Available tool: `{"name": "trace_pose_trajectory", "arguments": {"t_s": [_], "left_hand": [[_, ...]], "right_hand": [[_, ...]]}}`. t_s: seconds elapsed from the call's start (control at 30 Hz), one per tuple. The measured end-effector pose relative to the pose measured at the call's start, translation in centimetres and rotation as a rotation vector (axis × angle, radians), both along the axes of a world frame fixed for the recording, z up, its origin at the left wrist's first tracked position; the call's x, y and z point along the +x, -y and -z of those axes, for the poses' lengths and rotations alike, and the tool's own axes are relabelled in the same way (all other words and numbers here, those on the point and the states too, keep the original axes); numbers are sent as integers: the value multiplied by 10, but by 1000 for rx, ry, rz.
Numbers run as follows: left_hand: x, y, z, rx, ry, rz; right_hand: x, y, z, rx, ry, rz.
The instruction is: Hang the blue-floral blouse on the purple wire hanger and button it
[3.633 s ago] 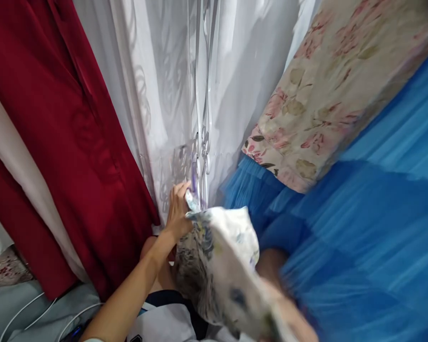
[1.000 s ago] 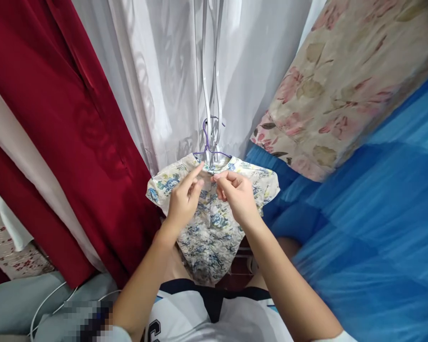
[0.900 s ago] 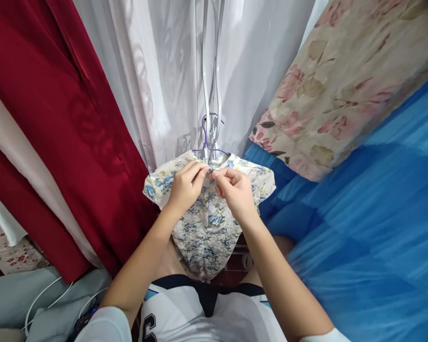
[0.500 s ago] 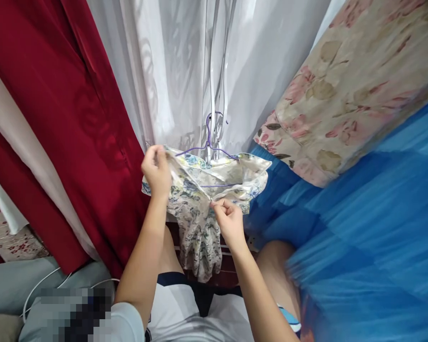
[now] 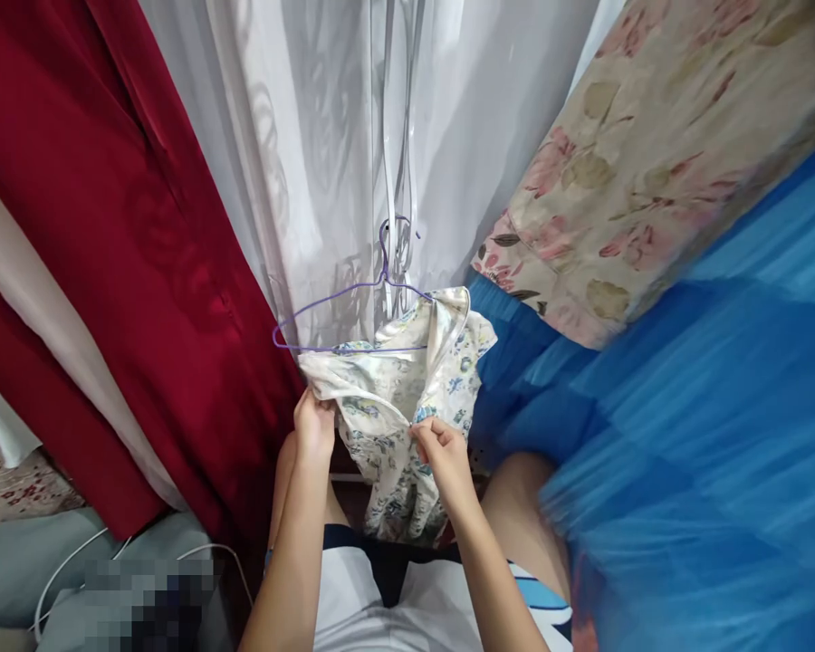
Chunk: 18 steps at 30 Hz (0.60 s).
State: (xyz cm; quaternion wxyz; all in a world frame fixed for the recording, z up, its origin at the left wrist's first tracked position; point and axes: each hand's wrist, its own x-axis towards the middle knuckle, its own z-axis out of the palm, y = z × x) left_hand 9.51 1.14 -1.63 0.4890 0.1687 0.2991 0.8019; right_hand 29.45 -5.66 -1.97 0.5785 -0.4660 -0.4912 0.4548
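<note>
A white floral garment with blue and yellow flowers hangs by one shoulder from a purple hanger. The hanger's left arm sticks out bare; its right arm passes into the garment's right shoulder. My left hand grips the left shoulder of the garment below the hanger's bare end, its fingertips partly hidden by the cloth. My right hand pinches the garment at the low point of its neckline. The lower part of the cloth dangles in folds between my knees.
White straps run down to the hanger hook, in front of a white curtain. A red curtain hangs left. On the right are a pink-flowered cloth and blue tulle. A white cable lies over grey fabric at lower left.
My left hand has drawn the garment's left shoulder down and off the hanger's left arm, now bare. My right hand still pinches the neckline, slightly lower.
</note>
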Motion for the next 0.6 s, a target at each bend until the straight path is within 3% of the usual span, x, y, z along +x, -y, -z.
{"name": "trace_pose_trajectory", "arguments": {"t_s": [0.13, 0.27, 0.43, 0.53, 0.6], "left_hand": [[29, 26, 10, -62, -91, 129], [59, 55, -3, 61, -263, 348], [84, 86, -25, 214, -656, 562], [83, 93, -30, 281, -785, 515], [78, 93, -28, 338, -819, 590]], "right_hand": [[23, -4, 26, -103, 245, -76], [29, 8, 34, -164, 541, -197], [16, 31, 5, 23, 297, -331], [19, 43, -17, -10, 168, -318], [29, 51, -30, -50, 150, -366]]}}
